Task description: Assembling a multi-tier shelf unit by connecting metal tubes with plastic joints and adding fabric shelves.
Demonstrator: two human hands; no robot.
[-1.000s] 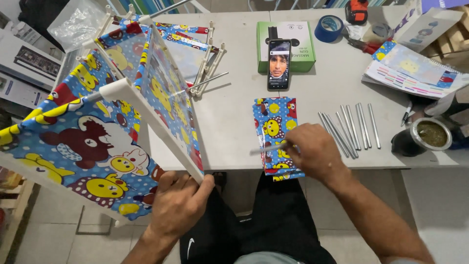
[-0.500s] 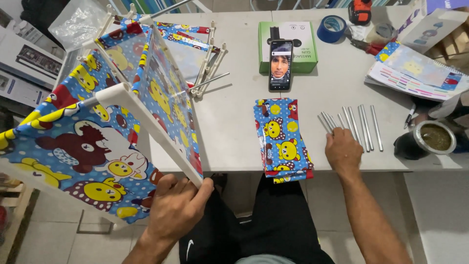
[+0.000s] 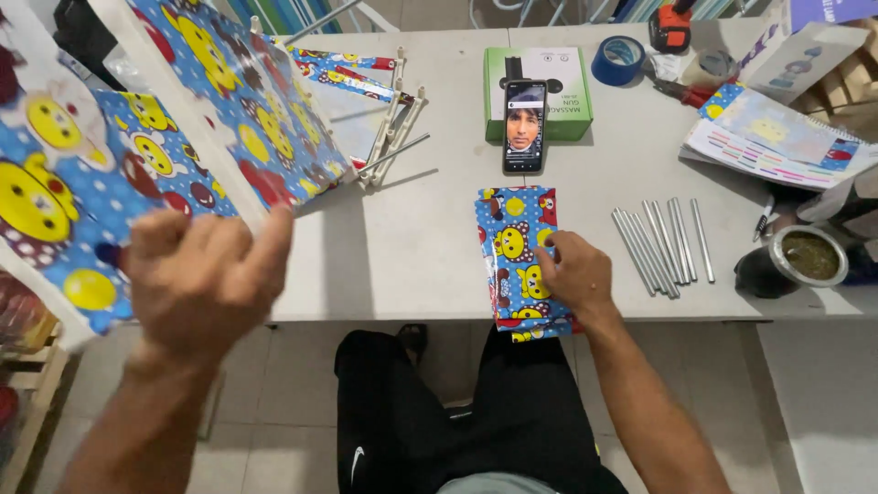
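My left hand (image 3: 206, 274) is raised in front of a fabric organiser (image 3: 155, 137) of blue cloth with yellow and red cartoon prints stretched on a white frame; fingers are apart, the fingertips touching its lower edge. My right hand (image 3: 572, 270) rests on a folded stack of the same printed fabric (image 3: 514, 247) lying at the table's near edge. Several grey metal rods (image 3: 660, 242) lie on the table just right of that hand.
A phone (image 3: 525, 125) leans on a green box (image 3: 540, 78) at the back. White tubes (image 3: 389, 146) lie mid-table. A blue tape roll (image 3: 617, 59), printed sheets (image 3: 777, 137) and a metal cup (image 3: 796, 261) sit at right. My legs are under the table (image 3: 412, 247).
My left hand rose from the organiser's lower corner to its edge, and the organiser swung up and left. My right hand went from the rods back onto the folded fabric.
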